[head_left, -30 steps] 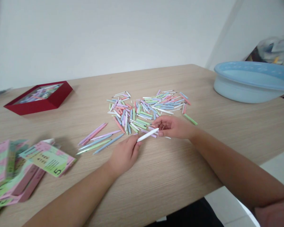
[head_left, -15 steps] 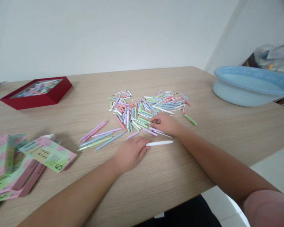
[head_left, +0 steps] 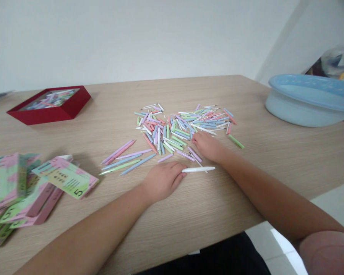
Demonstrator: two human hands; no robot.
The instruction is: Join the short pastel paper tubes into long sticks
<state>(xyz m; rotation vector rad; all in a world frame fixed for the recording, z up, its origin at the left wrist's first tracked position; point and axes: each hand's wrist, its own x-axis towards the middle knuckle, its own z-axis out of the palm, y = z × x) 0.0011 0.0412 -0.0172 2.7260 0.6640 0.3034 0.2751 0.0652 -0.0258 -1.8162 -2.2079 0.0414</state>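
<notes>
My left hand (head_left: 164, 182) rests near the front of the table, its fingers closed on one end of a white pen barrel (head_left: 199, 169) that points to the right. Beyond it my right hand (head_left: 208, 146) is at the near right edge of a loose pile of pastel pen parts (head_left: 176, 128). Its fingertips are pinched among the parts; whatever they hold is hidden. Two lavender pen pieces (head_left: 185, 155) and a thin refill (head_left: 200, 163) lie between my hands. Several long, assembled-looking pens (head_left: 126, 162) lie left of the pile.
A red box (head_left: 47, 116) of similar parts stands at the back left. Pink and green cartons (head_left: 70, 177) are stacked loosely at the front left. On the right is a light blue basin (head_left: 301, 109). A green piece (head_left: 236, 141) lies right of the pile.
My right fingertips have moved slightly away from me, and a lavender piece and thin refill beside them have turned. My left hand still holds the white barrel. The camera view has shifted a little.
</notes>
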